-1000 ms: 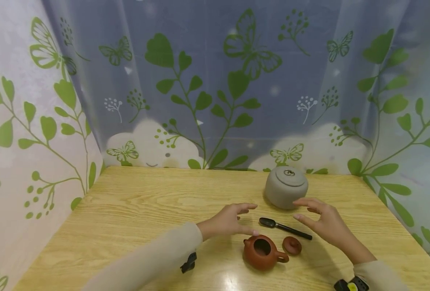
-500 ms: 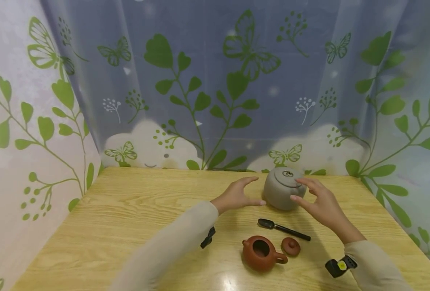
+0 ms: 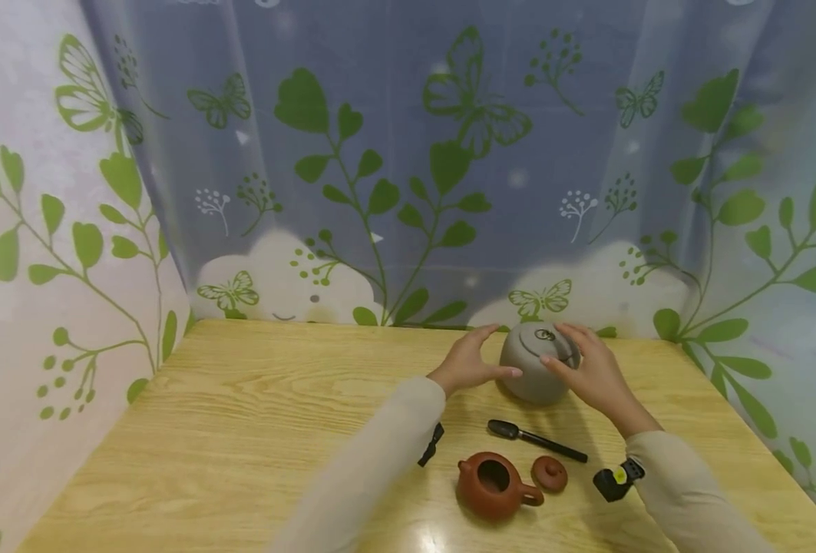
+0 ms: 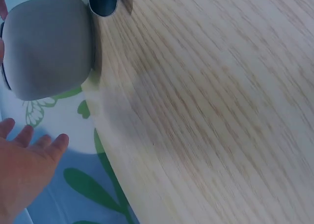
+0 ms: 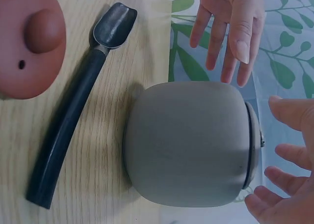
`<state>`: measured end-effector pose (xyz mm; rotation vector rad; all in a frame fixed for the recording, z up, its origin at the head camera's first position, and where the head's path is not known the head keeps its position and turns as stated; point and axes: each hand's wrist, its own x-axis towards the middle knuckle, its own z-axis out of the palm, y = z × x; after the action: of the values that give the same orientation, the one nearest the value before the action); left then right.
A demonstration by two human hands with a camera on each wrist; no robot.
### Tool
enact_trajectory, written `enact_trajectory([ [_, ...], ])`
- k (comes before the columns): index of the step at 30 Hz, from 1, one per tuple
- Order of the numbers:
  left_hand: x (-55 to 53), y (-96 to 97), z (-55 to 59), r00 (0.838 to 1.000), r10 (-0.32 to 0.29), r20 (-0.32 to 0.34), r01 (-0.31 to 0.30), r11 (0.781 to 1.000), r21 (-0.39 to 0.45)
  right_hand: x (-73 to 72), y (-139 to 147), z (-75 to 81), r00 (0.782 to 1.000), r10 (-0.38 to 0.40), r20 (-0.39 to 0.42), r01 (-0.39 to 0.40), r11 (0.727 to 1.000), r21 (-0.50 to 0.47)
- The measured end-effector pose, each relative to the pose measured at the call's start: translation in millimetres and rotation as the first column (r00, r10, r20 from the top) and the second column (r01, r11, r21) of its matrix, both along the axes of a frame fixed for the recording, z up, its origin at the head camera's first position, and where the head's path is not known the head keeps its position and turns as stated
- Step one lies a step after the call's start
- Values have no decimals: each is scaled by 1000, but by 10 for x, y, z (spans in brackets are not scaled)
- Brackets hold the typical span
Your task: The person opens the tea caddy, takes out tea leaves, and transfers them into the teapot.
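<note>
A rounded grey lidded jar stands near the back of the table, a small ring-shaped knob on its lid. My left hand is at its left side, fingers spread; in the left wrist view a gap shows between that hand and the jar. At the right of the lid, my right hand has thumb and fingers parted around the lid's edge. Seen from the right wrist, the fingers of the right hand are spread beside the lid, gripping nothing.
In front of the jar lies a black scoop with a long handle. Nearer stands a reddish-brown clay teapot, uncovered, its small lid on the table beside the handle. A printed curtain hangs behind the table.
Both hands have moved forward from around the teapot and scoop to the two sides of the grey jar. The jar, scoop, teapot and teapot lid have stayed in place.
</note>
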<state>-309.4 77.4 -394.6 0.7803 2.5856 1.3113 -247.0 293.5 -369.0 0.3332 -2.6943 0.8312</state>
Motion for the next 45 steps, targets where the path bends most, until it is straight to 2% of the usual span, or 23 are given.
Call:
enact_trajectory([
  [7, 1, 122, -50, 1000, 6, -25, -7, 1000, -4, -89, -6, -24, 999, -19, 27, 18, 1000, 12],
  [13, 30, 193, -85, 1000, 14, -19, -14, 1000, -1, -126, 18, -44, 998, -38, 50, 38, 999, 16],
  [24, 8, 332, -175, 1000, 17, 16, -17, 999, 40, -165, 3, -36, 996, -50, 71, 49, 999, 16],
  [33, -1, 338, -174, 999, 26, 47, -29, 998, 63, -210, -13, -57, 992, -49, 116, 46, 998, 34],
  [45, -27, 360, -159, 997, 31, 65, -33, 999, 31, -202, 7, -74, 984, -76, 159, 77, 997, 4],
])
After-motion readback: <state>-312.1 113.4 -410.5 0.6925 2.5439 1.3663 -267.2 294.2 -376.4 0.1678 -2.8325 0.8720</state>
